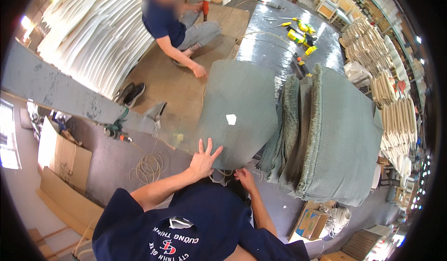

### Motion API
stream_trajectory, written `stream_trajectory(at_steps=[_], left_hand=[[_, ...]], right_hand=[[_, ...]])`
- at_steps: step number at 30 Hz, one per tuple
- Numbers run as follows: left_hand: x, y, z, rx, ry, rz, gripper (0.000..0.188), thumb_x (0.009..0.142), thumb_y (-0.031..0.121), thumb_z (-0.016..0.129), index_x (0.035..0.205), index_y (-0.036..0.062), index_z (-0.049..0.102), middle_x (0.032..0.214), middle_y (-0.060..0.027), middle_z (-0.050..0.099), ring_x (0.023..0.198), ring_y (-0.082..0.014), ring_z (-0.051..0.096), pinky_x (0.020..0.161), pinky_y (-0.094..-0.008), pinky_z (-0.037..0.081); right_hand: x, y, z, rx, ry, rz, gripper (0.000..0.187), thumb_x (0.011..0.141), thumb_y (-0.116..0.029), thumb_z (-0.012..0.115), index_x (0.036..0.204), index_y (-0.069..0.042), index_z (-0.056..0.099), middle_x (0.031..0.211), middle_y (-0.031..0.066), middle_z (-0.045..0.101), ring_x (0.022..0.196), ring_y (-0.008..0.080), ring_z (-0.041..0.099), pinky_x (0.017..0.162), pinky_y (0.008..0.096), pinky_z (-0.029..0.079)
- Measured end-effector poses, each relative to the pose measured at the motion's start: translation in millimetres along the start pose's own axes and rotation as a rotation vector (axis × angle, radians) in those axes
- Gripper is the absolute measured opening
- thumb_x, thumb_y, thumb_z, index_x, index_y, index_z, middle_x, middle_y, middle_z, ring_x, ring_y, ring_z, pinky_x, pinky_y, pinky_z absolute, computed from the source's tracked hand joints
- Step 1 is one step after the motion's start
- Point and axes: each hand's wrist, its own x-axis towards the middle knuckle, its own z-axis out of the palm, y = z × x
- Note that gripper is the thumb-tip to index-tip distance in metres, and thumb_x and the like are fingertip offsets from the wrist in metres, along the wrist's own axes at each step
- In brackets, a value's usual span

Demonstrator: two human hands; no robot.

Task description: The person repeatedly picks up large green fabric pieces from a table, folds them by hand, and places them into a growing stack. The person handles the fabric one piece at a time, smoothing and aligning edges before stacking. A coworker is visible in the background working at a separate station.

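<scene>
A grey-green piece of fabric (244,91) lies spread in front of me, with a small white scrap (231,119) on it. My left hand (203,162) rests at its near left edge, fingers spread and palm down. Just beneath the near edge of the fabric is my right hand (245,177), its fingers curled together. Whatever it pinches, if anything, is too small to make out. To the right sits a thick folded stack of the same fabric (347,135), with frayed edges toward me.
A dark shiny table (260,42) holds yellow-and-black tools (298,35). Across from me a person (165,23) crouches on a brown board, holding an orange tool (205,10). A grey beam (60,84) with a hanging drill (116,131) runs at left. Coiled hose (151,168) lies on the floor.
</scene>
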Motion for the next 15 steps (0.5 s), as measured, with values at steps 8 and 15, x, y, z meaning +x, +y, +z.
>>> stream_trajectory(at_steps=[8,15], left_hand=[[-1.9,6.8,22.4,0.092,0.184,-0.086,0.111,0.063,0.028,0.092,0.159,0.0300,0.034,0.161,-0.0262,0.026,0.143,-0.0606,0.029,0.083,-0.0494,0.061],[-23.0,-26.1,39.9,-0.323,0.332,-0.004,0.098,0.071,0.028,0.088,0.156,0.0288,0.040,0.166,-0.0159,0.030,0.149,-0.0436,0.036,0.093,-0.0472,0.058]], right_hand=[[-11.0,13.9,-3.4,-0.025,-0.103,0.044,0.022,0.104,-0.017,0.058,0.114,0.002,0.066,0.097,0.0110,0.074,0.083,0.0169,0.068,0.078,0.0307,0.055],[-8.6,1.7,-53.2,-0.156,-0.272,0.052,0.015,0.104,-0.010,0.055,0.111,-0.001,0.064,0.097,0.0076,0.070,0.086,0.0155,0.065,0.079,0.0296,0.054]])
